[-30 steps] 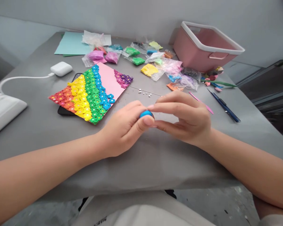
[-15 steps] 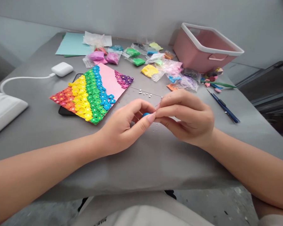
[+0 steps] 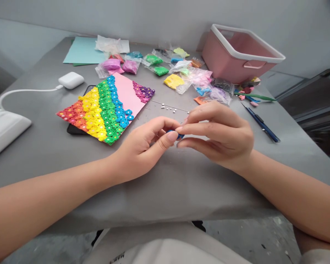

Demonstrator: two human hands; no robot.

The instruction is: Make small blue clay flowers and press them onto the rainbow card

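Observation:
My left hand and my right hand meet over the grey table, both pinching a small lump of blue clay between fingertips. Only a sliver of the blue shows between the fingers. Left of the hands lies a pink card covered in rows of clay flowers in red, orange, yellow, green, blue and purple. A few tiny white beads lie just beyond the hands.
Bags of coloured clay are scattered at the back. A pink bin stands back right. A blue tool lies right of my hands. A white earbud case with cable, a white device and teal paper sit left.
The blue clay showed as a round ball between my fingertips a second ago; now my fingers have closed over it and only a small bit shows. Both hands stay in place.

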